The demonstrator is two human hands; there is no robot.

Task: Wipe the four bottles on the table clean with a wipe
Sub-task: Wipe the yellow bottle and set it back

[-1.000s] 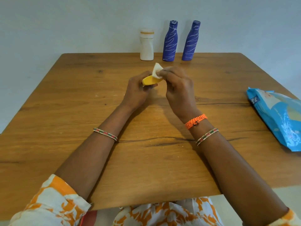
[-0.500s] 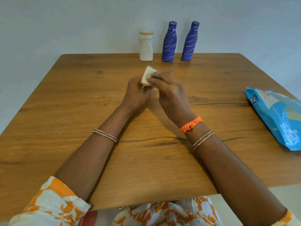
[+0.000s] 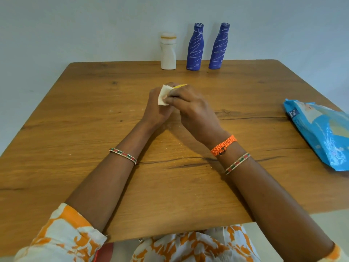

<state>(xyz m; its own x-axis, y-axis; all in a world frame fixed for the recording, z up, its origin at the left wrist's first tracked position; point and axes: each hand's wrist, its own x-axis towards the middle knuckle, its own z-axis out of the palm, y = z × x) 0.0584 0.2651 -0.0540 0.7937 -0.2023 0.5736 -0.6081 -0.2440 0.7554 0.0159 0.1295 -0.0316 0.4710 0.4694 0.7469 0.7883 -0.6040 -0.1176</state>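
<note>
Head view, read left to right: my left hand (image 3: 157,108) is curled around a small yellow bottle (image 3: 179,86), mostly hidden, only its yellow tip showing above my knuckles at mid-table (image 3: 75,129). My right hand (image 3: 190,108) pinches a white wipe (image 3: 164,95) against that bottle, fingertips pressed together. At the far edge stand a white bottle (image 3: 168,52) and two blue bottles (image 3: 195,47) (image 3: 219,47), upright, well apart from my hands. A blue wipe packet (image 3: 321,133) lies at right.
</note>
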